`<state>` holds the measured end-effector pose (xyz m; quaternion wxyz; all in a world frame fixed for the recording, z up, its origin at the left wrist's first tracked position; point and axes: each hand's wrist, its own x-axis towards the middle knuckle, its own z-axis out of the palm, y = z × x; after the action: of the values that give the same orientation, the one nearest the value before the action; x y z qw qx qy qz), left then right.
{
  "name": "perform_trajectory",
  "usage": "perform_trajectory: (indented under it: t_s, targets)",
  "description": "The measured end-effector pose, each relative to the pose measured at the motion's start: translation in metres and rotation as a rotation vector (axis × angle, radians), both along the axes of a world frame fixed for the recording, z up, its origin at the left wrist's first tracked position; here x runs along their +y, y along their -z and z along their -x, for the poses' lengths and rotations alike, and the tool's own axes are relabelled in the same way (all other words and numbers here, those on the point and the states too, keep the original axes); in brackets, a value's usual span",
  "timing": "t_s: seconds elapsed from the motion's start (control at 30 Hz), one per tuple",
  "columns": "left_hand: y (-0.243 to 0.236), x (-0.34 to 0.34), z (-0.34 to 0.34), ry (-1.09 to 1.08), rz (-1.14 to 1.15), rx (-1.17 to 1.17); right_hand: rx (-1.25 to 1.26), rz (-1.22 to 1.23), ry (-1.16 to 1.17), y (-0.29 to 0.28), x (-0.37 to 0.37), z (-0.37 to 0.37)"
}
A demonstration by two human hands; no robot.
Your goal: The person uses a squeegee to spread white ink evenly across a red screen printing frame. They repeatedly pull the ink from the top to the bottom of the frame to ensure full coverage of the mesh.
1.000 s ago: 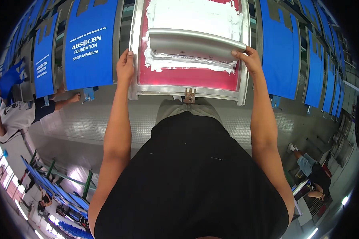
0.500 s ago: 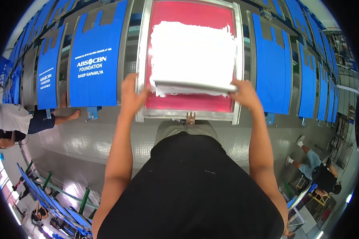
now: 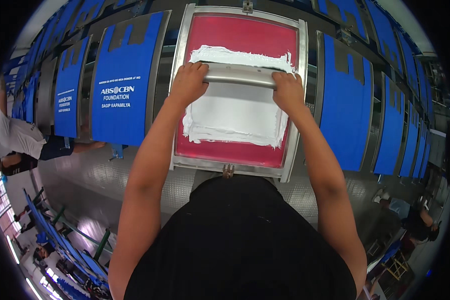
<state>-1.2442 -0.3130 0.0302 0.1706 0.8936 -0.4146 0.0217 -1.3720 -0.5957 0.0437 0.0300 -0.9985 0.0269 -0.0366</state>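
My left hand point(image 3: 189, 82) and my right hand point(image 3: 288, 91) are wrapped round the two ends of a long silver squeegee point(image 3: 239, 75), held crosswise over a pink mesh screen point(image 3: 235, 32). Thick white paste point(image 3: 230, 115) covers the middle of the screen, with ragged smears round it, on both sides of the squeegee. The screen sits in a metal frame point(image 3: 301, 42), with a small clamp point(image 3: 228, 170) at its near edge and another fitting at the far edge.
Boards with blue fabric panels point(image 3: 120, 80) printed in white stand left and right point(image 3: 345, 115). A person in a pale shirt point(image 3: 20, 135) is at the left, another point(image 3: 417, 222) at lower right. A metal floor point(image 3: 105, 175) and a rack of blue boards point(image 3: 60, 235) show below.
My left hand has left the frame's side for the squeegee. Both hands and the squeegee have moved away from me, up the screen, since half a second ago.
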Motion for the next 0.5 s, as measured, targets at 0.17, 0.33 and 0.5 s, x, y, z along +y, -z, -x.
perform_trajectory:
  t_s: [0.17, 0.33, 0.5]
  targets:
    - [0.018, 0.025, 0.056, -0.008, -0.150, 0.115, 0.167, 0.021, -0.069, 0.025, 0.043, 0.055]
    - [-0.028, 0.074, 0.126, 0.017, -0.115, 0.204, 0.399, -0.219, -0.042, -0.045, 0.075, 0.122]
    - [-0.004, 0.080, 0.152, 0.026, -0.147, 0.319, 0.499, -0.246, 0.040, -0.018, 0.092, 0.139]
